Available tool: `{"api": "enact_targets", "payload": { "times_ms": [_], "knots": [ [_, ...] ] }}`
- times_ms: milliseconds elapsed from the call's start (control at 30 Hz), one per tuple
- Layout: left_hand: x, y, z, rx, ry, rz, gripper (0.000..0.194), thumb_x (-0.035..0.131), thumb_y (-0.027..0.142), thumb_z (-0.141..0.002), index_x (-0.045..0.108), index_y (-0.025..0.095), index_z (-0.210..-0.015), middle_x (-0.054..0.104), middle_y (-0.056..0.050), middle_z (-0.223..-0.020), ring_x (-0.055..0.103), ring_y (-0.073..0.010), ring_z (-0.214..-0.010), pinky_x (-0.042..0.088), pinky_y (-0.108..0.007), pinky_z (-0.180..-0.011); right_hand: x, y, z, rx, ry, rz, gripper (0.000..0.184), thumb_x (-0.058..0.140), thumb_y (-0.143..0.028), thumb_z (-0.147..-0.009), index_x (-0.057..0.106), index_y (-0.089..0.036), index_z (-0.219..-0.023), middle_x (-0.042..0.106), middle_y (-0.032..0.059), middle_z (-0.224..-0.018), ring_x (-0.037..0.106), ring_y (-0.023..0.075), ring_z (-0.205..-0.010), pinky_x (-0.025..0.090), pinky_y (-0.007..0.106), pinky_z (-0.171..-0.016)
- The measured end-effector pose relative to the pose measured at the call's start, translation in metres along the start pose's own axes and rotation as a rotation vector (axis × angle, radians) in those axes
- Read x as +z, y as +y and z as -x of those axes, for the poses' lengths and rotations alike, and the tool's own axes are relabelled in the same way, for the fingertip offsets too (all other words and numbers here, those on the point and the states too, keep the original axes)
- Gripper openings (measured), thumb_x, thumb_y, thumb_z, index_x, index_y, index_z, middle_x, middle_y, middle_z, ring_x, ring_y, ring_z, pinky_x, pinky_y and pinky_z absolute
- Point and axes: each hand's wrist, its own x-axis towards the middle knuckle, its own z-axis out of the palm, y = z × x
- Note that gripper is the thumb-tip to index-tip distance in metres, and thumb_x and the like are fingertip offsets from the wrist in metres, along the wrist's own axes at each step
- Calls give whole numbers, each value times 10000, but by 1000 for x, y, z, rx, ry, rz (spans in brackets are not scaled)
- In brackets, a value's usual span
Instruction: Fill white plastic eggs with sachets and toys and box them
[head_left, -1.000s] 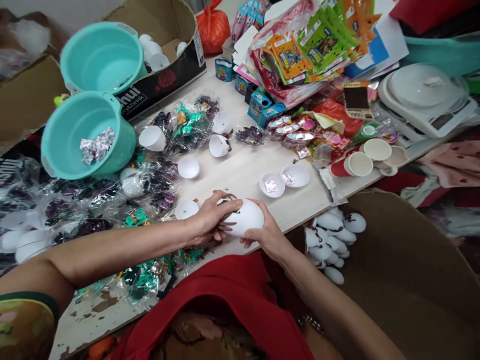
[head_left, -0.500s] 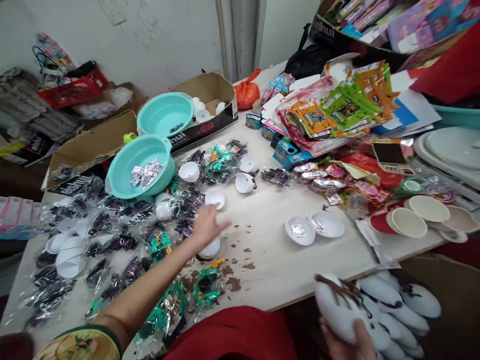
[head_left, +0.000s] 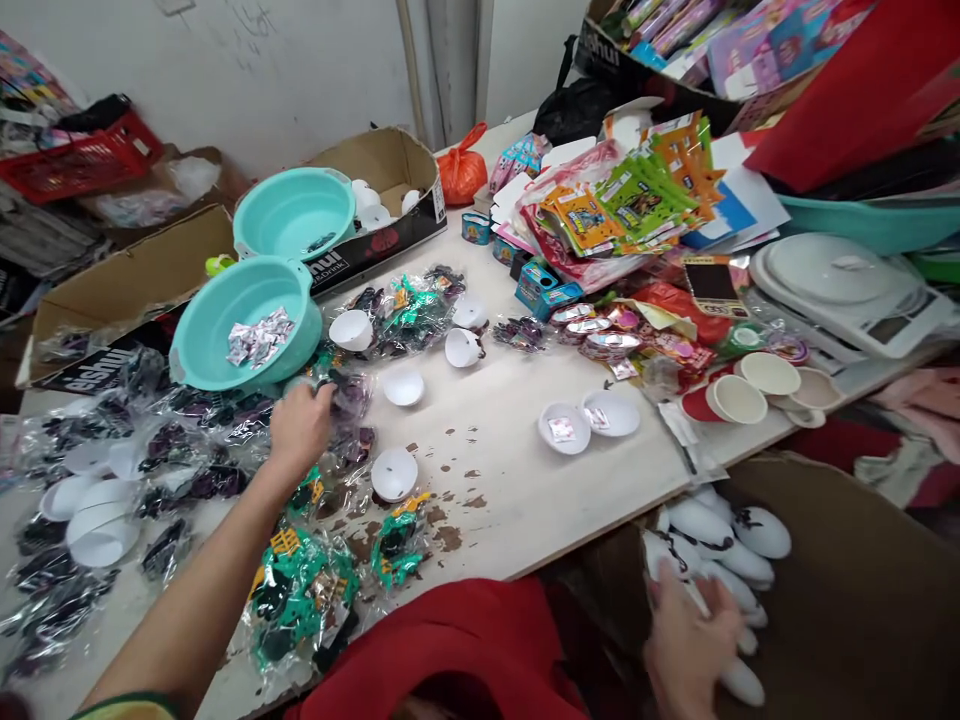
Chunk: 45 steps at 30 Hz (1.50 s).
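Observation:
My left hand reaches over bagged toys on the table, its fingers curled at a white plastic half shell that they partly cover. Beside it lie clear bags of dark purple pieces and green-and-orange pieces. Two more half shells, one behind the other, rest to its right. At the lower right my right hand is over a cardboard box, fingers apart against a pile of white egg-shaped shells with brown marks. Its fingertips are blurred.
Two turquoise basins stand at the back left; the front one holds small silvery packets. A pair of half shells with packets inside lies mid-table. Paper cups, a white scale and colourful packets fill the right side.
My left hand has moved left from the middle half shells to one near the front basin. My right hand no longer holds up the white egg; its fingers have spread over the pile.

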Motion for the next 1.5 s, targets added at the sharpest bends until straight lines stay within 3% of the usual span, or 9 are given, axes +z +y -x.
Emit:
{"api": "enact_targets", "payload": {
  "times_ms": [200,267,400,533,667,833,1033,1267,1500],
  "knots": [
    [-20,84,81,237,-168,860,432,551,284,-834,505,236,-1261,640,-57,-1104,610,-222,-920,486,-347,-810,120,-56,102,-194,-840,-276,1210,890,-471,-477,194,-304,-1453,164,139,-1573,310,335,-1390,443,503,-1011],
    [-11,125,94,325,-248,1049,320,532,261,-847,566,218,-1163,669,-55,-1033,617,-210,-909,489,-348,-827,149,-67,102,-113,-854,-314,1004,846,-486,-563,334,-273,-1399,355,136,-1495,457,303,-1287,434,460,-1015],
    [5,169,102,391,-127,1154,385,557,363,-863,568,231,-1225,564,-99,-1283,498,-257,-1210,396,-437,-1024,176,-77,72,45,-469,-296,474,787,-483,-633,595,-200,-961,666,48,-986,635,221,-922,498,373,-886],
    [7,184,104,274,84,1085,856,813,437,-592,464,216,-1342,285,-149,-1496,299,-353,-1376,324,-514,-1088,180,-69,71,253,-357,-410,458,686,-575,-704,555,-217,-959,653,-2,-832,654,194,-775,541,345,-738],
    [0,198,90,241,142,1105,107,643,295,-770,609,209,-825,609,-87,-1078,556,-247,-1107,435,-404,-987,177,-56,102,421,-571,-487,413,633,-585,-740,560,-205,-883,655,6,-792,661,211,-828,546,342,-769],
    [-3,210,75,194,79,1213,54,505,197,-809,485,221,-765,553,13,-725,564,-144,-709,484,-283,-745,169,-59,97,416,-560,-522,422,637,-577,-748,564,-209,-940,665,9,-859,655,217,-909,543,332,-804],
    [6,229,76,348,88,1114,404,692,285,-681,581,203,-1061,587,-88,-1074,566,-242,-1054,460,-371,-927,165,-53,63,507,-536,-567,360,687,-510,-704,575,-200,-848,648,5,-759,654,221,-810,546,341,-779],
    [8,262,66,590,137,1180,100,492,136,-773,552,207,-737,586,10,-688,565,-128,-660,462,-237,-673,151,-47,44,556,-615,-582,321,632,-528,-718,605,-228,-829,669,28,-816,650,247,-892,556,357,-753],
    [19,324,-16,438,239,1362,159,493,160,-770,482,215,-919,569,30,-719,554,-114,-644,440,-231,-695,119,-20,-14,7,-182,-201,643,643,-500,-736,415,-251,-1283,452,108,-1355,440,275,-1271,429,430,-1003]
  ]
}}
